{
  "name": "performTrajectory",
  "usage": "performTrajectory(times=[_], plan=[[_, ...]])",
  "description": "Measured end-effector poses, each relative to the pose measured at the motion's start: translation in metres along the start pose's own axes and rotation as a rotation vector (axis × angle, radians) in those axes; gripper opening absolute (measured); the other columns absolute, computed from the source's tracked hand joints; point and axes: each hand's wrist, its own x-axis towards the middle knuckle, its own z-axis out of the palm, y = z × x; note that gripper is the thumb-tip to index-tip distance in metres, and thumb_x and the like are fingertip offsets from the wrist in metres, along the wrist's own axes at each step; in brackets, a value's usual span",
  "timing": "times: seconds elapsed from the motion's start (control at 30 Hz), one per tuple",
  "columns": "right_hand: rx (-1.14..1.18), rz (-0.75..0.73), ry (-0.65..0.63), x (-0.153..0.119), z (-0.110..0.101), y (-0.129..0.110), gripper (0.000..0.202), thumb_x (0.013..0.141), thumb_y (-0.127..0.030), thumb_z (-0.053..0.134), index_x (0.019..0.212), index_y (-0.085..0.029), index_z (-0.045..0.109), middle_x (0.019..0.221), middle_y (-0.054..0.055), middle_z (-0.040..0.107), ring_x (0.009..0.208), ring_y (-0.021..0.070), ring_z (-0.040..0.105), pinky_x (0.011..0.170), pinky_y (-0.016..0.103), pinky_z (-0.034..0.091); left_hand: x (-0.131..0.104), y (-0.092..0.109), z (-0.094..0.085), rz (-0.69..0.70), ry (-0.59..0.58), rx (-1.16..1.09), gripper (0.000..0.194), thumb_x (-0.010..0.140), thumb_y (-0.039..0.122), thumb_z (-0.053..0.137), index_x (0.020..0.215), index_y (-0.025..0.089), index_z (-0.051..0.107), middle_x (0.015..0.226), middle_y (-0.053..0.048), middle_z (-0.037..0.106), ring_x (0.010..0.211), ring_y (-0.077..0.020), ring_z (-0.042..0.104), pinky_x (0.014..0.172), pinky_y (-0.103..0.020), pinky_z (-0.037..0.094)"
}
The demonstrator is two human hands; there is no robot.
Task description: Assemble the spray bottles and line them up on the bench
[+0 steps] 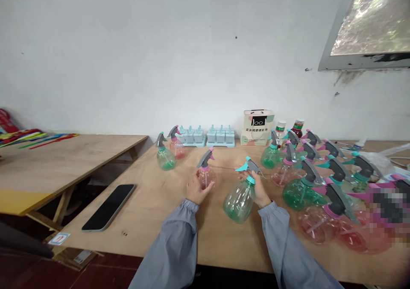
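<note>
My left hand (pixel 197 189) is wrapped round the lower part of a pink spray bottle (pixel 206 177) with a grey and pink head, which stands upright near the table's middle. My right hand (pixel 260 188) grips a clear green spray bottle (pixel 239 201) by its neck and turquoise and grey head; this bottle is tilted, with a little green at its bottom. Beyond my left hand, a green spray bottle (pixel 166 157) and another pink one (pixel 177 148) stand side by side. Several green and pink spray bottles crowd the right side, among them a green one (pixel 297 193) close to my right hand.
A black phone (pixel 109 207) lies at the left of the wooden table (pixel 144 220). Pale blue moulds (pixel 221 136), a paper bag (pixel 257 128) and red-filled bottles (pixel 297 128) stand along the back. Another table (pixel 64 165) at the left holds coloured strips (pixel 22 137).
</note>
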Motion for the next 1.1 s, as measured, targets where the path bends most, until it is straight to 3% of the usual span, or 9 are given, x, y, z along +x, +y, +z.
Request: performTrajectory(times=[0.2,0.37,0.43,0.57,0.73,0.9,1.1], plan=[[-0.141,-0.156,0.174,0.002,-0.004,0.006,0.040,0.075,-0.063,0.062,0.081,-0.024,0.069,0.083,0.004,0.074,0.094,0.0259,0.067,0.086,0.039,0.053,0.001,0.002,-0.002,0.021,0.002,-0.008,0.074,0.072,0.051,0.072,0.131,0.018,0.044,0.122,-0.015,0.061,0.115,-0.0319,0.062,0.097,-0.049,0.050],[-0.369,-0.321,0.187,0.001,-0.015,-0.004,0.029,0.078,-0.050,0.069,0.097,-0.027,0.072,0.104,0.005,0.073,0.107,0.0241,0.064,0.099,0.040,0.047,0.001,0.002,-0.002,0.029,0.000,-0.011,0.073,0.072,0.050,0.073,0.131,0.018,0.044,0.120,-0.014,0.062,0.111,-0.0312,0.064,0.096,-0.048,0.051],[-0.458,-0.375,0.207,0.001,-0.019,-0.008,0.037,0.076,-0.048,0.073,0.107,-0.028,0.070,0.108,0.006,0.072,0.106,0.0249,0.064,0.099,0.041,0.047,0.001,0.002,-0.001,0.020,-0.002,-0.017,0.074,0.072,0.049,0.073,0.132,0.018,0.043,0.120,-0.014,0.062,0.111,-0.0312,0.064,0.097,-0.049,0.051],[-0.689,-0.455,0.268,0.010,-0.028,0.002,0.074,0.066,-0.051,0.080,0.130,-0.025,0.053,0.123,0.010,0.064,0.117,0.0287,0.058,0.104,0.046,0.042,0.002,0.002,-0.001,0.022,-0.008,-0.032,0.074,0.072,0.051,0.072,0.131,0.017,0.044,0.122,-0.016,0.060,0.113,-0.0330,0.063,0.096,-0.051,0.052],[-0.836,-0.615,0.523,0.027,-0.043,0.037,0.089,0.061,-0.067,0.078,0.126,-0.015,0.046,0.126,0.020,0.052,0.121,0.0342,0.048,0.106,0.053,0.037,0.002,0.002,-0.002,0.013,-0.021,-0.061,0.075,0.073,0.052,0.071,0.133,0.017,0.043,0.125,-0.016,0.060,0.116,-0.0331,0.062,0.097,-0.051,0.051],[-1.047,-0.581,0.732,0.051,-0.051,0.051,0.093,0.066,-0.079,0.064,0.129,-0.013,0.048,0.122,0.023,0.047,0.121,0.0408,0.042,0.101,0.059,0.034,0.002,0.003,-0.002,0.027,-0.026,-0.092,0.072,0.073,0.050,0.072,0.130,0.018,0.044,0.123,-0.015,0.061,0.115,-0.0323,0.063,0.097,-0.050,0.052],[-1.232,-0.400,0.786,0.088,-0.059,0.051,0.087,0.079,-0.076,0.052,0.140,-0.014,0.043,0.121,0.020,0.049,0.113,0.0392,0.048,0.095,0.054,0.036,0.003,0.003,-0.001,0.022,-0.036,-0.135,0.072,0.073,0.049,0.072,0.130,0.017,0.041,0.123,-0.015,0.060,0.119,-0.0327,0.060,0.100,-0.051,0.049]])
